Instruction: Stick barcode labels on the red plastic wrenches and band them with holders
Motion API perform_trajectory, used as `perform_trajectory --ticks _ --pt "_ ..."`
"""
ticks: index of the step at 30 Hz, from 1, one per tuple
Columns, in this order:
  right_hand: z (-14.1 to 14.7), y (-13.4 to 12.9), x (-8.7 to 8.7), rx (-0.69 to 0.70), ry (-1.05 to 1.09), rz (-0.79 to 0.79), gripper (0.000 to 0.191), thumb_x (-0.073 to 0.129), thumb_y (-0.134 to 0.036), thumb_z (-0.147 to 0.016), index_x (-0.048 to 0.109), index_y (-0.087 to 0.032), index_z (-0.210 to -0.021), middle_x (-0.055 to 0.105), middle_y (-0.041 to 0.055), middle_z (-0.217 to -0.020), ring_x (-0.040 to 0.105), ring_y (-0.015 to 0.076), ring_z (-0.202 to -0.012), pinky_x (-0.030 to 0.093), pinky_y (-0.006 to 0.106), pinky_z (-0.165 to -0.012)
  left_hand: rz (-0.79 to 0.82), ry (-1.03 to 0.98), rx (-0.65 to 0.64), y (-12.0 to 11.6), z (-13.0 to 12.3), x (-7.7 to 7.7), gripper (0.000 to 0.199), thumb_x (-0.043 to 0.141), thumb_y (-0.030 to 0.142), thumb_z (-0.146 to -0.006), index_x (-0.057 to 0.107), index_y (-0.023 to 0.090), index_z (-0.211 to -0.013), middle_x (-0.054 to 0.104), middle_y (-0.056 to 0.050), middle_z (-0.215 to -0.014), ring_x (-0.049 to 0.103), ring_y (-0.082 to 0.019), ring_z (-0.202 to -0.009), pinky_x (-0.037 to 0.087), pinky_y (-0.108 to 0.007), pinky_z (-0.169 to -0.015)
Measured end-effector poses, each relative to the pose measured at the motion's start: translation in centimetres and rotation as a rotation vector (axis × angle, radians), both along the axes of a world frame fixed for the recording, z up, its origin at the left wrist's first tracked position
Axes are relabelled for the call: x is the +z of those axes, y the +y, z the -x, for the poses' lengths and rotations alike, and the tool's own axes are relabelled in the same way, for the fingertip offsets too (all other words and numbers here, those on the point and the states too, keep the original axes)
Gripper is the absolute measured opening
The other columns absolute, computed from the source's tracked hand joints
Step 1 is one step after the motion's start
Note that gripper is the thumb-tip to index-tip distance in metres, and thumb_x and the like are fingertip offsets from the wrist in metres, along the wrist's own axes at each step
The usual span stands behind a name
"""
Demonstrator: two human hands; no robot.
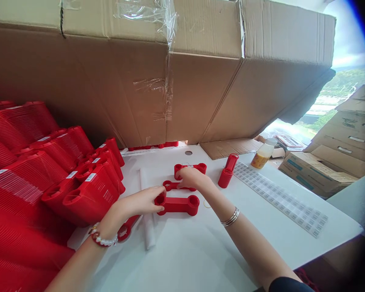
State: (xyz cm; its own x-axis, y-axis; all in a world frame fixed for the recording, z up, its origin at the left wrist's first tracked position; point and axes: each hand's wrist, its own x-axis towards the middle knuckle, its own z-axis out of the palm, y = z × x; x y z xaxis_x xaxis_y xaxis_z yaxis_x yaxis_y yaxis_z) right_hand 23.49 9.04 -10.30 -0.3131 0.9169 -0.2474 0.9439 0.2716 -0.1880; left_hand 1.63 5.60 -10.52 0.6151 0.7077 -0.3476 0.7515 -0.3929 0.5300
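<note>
Packing workroom: big cardboard cartons [200, 89], stacked red plastic parts [27, 170], barcode label sheet [280, 198] on white table [182, 259].

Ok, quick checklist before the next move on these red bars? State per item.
1. Left hand grip on near red plastic bar: ok, fingertips on its ring end.
2. Right hand on far red plastic bar: ok, fingers on it.
3. Middle red plastic bar free of right hand: cannot tell, hand covers part of it.
4. White roll clear of left wrist: cannot tell, wrist passes over it.
5. Barcode label sheet clear of hands: ok, flat on the table.
</note>
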Motion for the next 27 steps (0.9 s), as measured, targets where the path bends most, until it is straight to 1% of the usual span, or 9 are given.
perform_trajectory --ticks 4,6,8,11,13,17,20,22,27 --pt "0.1 -2.0 1.2 0.183 0.099 0.080 0.034 0.067 -0.052 -0.094 0.070 -0.023 -0.112 0.072 0.0023 -0.105 0.067 0.0152 -0.084 0.057 0.028 -0.071 -0.016 -0.021 -0.034 0.3 0.1 -0.7 0.025 0.066 0.037 -0.094 0.062 0.017 -0.109 0.064 -0.004 -0.101 0.061 -0.019 -0.086 0.052 -0.037 -0.079" --pt "0.7 -3.2 0.7 0.217 0.089 0.112 0.035 0.076 -0.055 -0.085 0.072 -0.024 -0.103 0.072 0.0003 -0.094 0.064 0.0141 -0.074 0.053 0.025 -0.062 -0.019 -0.040 -0.049 0.5 0.1 -0.9 0.027 0.065 0.038 -0.095 0.062 0.017 -0.112 0.064 -0.004 -0.102 0.062 -0.020 -0.088 0.053 -0.038 -0.081" --pt "1.4 -4.1 -0.3 0.203 0.046 0.108 0.032 0.075 -0.049 -0.088 0.070 -0.020 -0.099 0.070 0.0018 -0.088 0.063 0.0147 -0.071 0.053 0.027 -0.062 -0.012 -0.053 -0.062 0.7 0.1 -1.1 0.028 0.065 0.037 -0.095 0.062 0.017 -0.115 0.065 -0.005 -0.104 0.063 -0.020 -0.090 0.054 -0.039 -0.082" --pt "1.8 -4.7 -1.7 0.186 0.016 0.094 0.027 0.063 -0.040 -0.100 0.067 -0.015 -0.111 0.069 0.0046 -0.098 0.067 0.0156 -0.079 0.058 0.033 -0.071 0.018 -0.050 -0.075 0.9 0.2 -1.4 0.031 0.069 0.034 -0.092 0.061 0.018 -0.116 0.065 -0.005 -0.105 0.062 -0.020 -0.090 0.054 -0.039 -0.083" --pt "1.6 -4.8 -2.0 0.182 0.012 0.096 0.028 0.061 -0.039 -0.102 0.066 -0.016 -0.115 0.070 0.0057 -0.105 0.068 0.0168 -0.085 0.060 0.034 -0.075 0.031 -0.040 -0.070 1.0 0.3 -1.5 0.032 0.072 0.033 -0.089 0.061 0.018 -0.115 0.065 -0.004 -0.105 0.062 -0.020 -0.089 0.053 -0.038 -0.082" --pt "1.4 -5.1 -1.5 0.181 -0.003 0.115 0.025 0.062 -0.039 -0.101 0.068 -0.017 -0.112 0.070 0.0058 -0.109 0.068 0.0187 -0.090 0.060 0.036 -0.079 0.036 -0.035 -0.040 0.9 0.3 -1.8 0.030 0.069 0.037 -0.092 0.062 0.017 -0.114 0.064 -0.004 -0.102 0.061 -0.019 -0.086 0.054 -0.037 -0.078" --pt "1.5 -5.1 -1.2 0.196 -0.001 0.143 0.025 0.064 -0.037 -0.100 0.068 -0.016 -0.114 0.070 0.0063 -0.110 0.069 0.0192 -0.091 0.060 0.037 -0.080 0.045 -0.054 -0.023 0.7 0.2 -1.8 0.032 0.067 0.039 -0.095 0.061 0.017 -0.118 0.064 -0.006 -0.108 0.062 -0.019 -0.087 0.055 -0.036 -0.077" --pt "1.0 -4.8 -1.1 0.205 0.006 0.160 0.026 0.064 -0.037 -0.100 0.067 -0.016 -0.116 0.070 0.0068 -0.112 0.069 0.0192 -0.092 0.060 0.037 -0.080 0.056 -0.060 -0.008 0.6 0.2 -1.7 0.038 0.069 0.036 -0.093 0.058 0.018 -0.125 0.065 -0.006 -0.109 0.063 -0.018 -0.085 0.055 -0.035 -0.074" --pt "-1.8 -3.0 -0.4 0.185 0.019 0.157 0.031 0.063 -0.040 -0.101 0.066 -0.016 -0.121 0.069 0.0081 -0.116 0.070 0.0204 -0.096 0.061 0.039 -0.082 0.081 -0.053 0.050 0.7 0.5 -1.8 0.072 0.074 0.024 -0.087 0.037 0.022 -0.149 0.065 -0.005 -0.107 0.063 -0.016 -0.077 0.055 -0.032 -0.067"
